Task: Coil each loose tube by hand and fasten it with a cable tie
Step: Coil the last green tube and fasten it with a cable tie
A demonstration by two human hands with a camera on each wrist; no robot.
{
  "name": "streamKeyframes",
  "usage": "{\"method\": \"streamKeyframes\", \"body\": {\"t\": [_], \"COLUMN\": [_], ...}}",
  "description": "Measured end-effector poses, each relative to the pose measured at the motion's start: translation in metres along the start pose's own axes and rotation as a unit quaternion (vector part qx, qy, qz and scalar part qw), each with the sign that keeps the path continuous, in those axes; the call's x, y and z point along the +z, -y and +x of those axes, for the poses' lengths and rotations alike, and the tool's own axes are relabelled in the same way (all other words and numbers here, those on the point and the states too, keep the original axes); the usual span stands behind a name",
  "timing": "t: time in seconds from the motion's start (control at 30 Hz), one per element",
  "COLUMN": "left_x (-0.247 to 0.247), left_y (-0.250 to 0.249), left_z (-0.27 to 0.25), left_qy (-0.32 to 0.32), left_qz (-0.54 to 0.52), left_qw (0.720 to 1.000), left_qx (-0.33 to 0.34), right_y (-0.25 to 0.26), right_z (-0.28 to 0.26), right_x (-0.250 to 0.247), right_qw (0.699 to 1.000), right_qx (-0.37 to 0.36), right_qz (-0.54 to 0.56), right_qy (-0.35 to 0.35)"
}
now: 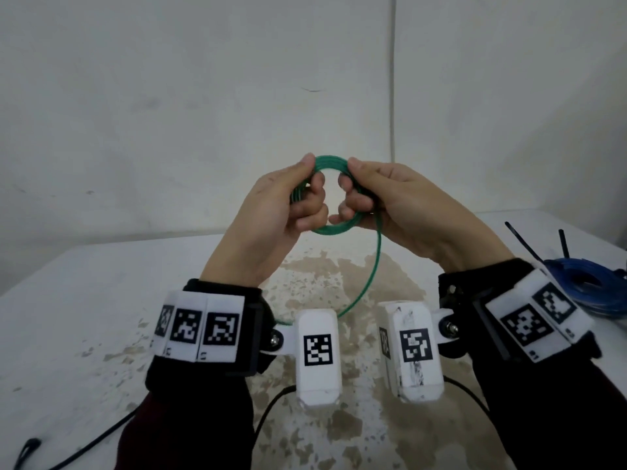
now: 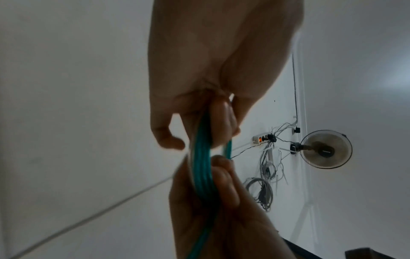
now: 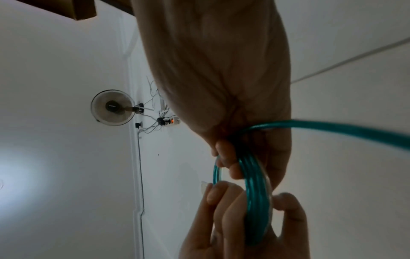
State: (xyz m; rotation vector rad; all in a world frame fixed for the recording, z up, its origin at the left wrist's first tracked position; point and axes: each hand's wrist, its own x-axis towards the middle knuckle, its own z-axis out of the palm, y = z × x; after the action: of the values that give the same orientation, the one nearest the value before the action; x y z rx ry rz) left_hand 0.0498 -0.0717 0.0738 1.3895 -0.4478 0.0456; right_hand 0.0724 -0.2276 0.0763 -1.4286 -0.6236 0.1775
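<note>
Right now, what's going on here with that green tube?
A person is winding a green tube into a small coil held up above a white table. The left hand grips one side of the coil and the right hand grips the other. A loose tail of the tube hangs down toward the table, so the coiling is not finished and no tie is on it. A blue coil with black cable ties lies at the right.

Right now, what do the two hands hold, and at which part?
Both hold the green tube coil: the left hand pinches its left side, the right hand its right side. The loose tail hangs free.
</note>
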Motion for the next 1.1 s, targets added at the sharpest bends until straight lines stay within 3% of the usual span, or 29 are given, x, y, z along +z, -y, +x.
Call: {"method": "streamKeyframes", "body": {"t": [0.07, 0.13, 0.27, 0.37, 0.47, 0.67, 0.87, 0.97, 1.1], "left_x": [-0.002, -0.003, 0.002, 0.004, 0.000, -0.002, -0.006, -0.008, -0.004], "left_y": [-0.001, -0.002, -0.001, -0.001, -0.001, -0.002, -0.007, -0.005, -0.003], "left_z": [-0.003, -0.006, -0.004, 0.000, -0.004, -0.002, -0.006, -0.006, -0.003], "left_qy": [0.031, 0.047, 0.004, 0.021, 0.061, 0.011, 0.070, 0.058, 0.012], "left_qz": [0.043, 0.084, 0.035, -0.013, 0.048, 0.015, 0.043, 0.084, 0.023], "left_qw": [0.998, 0.995, 0.998, 1.000, 0.995, 0.999, 0.994, 0.994, 1.000], "left_qx": [-0.029, -0.010, 0.053, -0.008, -0.058, 0.032, -0.065, -0.041, 0.017], "right_y": [0.000, 0.002, 0.005, 0.006, 0.003, 0.000, 0.000, 0.000, 0.002], "right_z": [-0.002, -0.003, -0.002, -0.004, -0.005, 0.001, -0.003, -0.004, -0.001], "right_x": [-0.001, 0.000, 0.001, 0.000, 0.000, 0.002, -0.003, -0.001, 0.000], "right_qw": [0.999, 0.998, 1.000, 1.000, 0.999, 1.000, 0.995, 0.995, 1.000], "right_qx": [0.001, 0.002, -0.004, 0.009, 0.011, -0.027, -0.007, 0.001, 0.013], "right_qz": [-0.035, -0.055, -0.009, 0.004, -0.037, -0.013, -0.091, -0.094, -0.018], "right_qy": [0.022, 0.026, 0.001, 0.013, 0.034, 0.005, 0.044, 0.037, 0.001]}}
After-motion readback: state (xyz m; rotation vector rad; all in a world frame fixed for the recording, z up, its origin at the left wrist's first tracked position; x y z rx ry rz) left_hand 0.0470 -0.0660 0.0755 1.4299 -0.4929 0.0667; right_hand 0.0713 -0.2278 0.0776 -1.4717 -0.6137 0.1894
